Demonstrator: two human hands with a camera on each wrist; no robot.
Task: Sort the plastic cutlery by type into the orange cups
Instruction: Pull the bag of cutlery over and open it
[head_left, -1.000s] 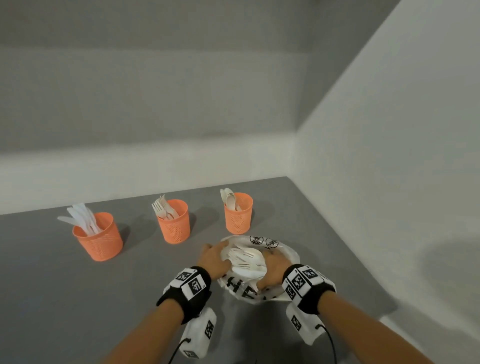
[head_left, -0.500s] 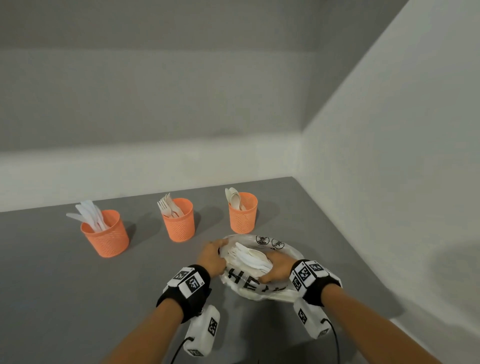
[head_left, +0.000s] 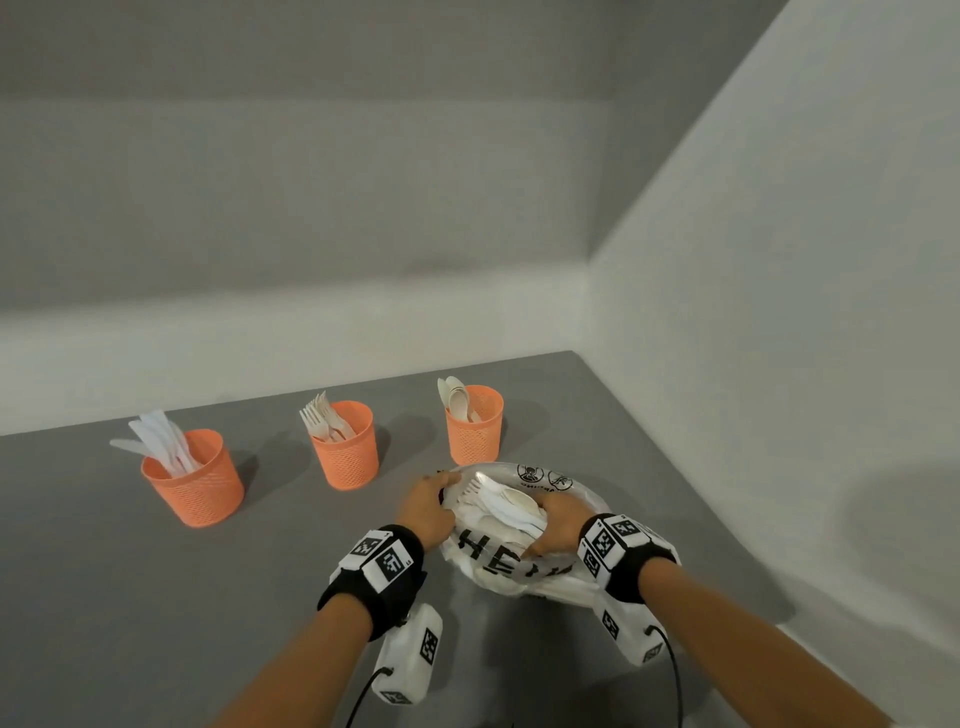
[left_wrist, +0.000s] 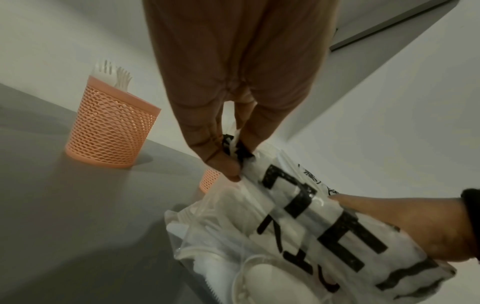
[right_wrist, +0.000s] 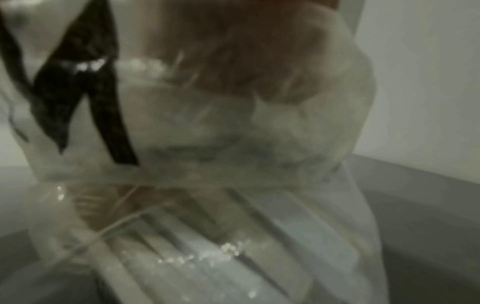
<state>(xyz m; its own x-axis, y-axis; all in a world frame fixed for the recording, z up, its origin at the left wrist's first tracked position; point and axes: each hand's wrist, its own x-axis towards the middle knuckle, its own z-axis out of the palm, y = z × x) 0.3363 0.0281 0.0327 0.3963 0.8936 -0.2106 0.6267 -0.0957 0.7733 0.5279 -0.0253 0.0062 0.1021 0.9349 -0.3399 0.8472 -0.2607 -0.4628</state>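
Judging from how things lie, the sorting is partly done; three orange cups stand in a row on the grey desk (head_left: 130, 597): the left cup (head_left: 193, 487) holds white knives, the middle cup (head_left: 344, 445) holds forks, and the right cup (head_left: 475, 424) holds spoons; a good share of the cutlery is still unsorted, bunched inside a clear plastic bag (head_left: 511, 566) printed with black letters, which lies on the desk just in front of the right cup; a loose bundle of cutlery (head_left: 506, 503), forks and spoons among them, is seen at the bag's open mouth between the two hands; the left hand (head_left: 427, 512) is held at the bag's left edge, and in the left wrist view its fingertips (left_wrist: 228, 166) are seen pinching a fold of the bag's rim; the right hand (head_left: 558, 525) is curled around the bag's near right side, the plastic gathered under its fingers, though the right wrist view is too blurred to show the grip in detail; the mouth of the bag appears to be held spread by both hands; what is left, by this reading, is for the remaining pieces to be drawn out and dropped into the matching cups
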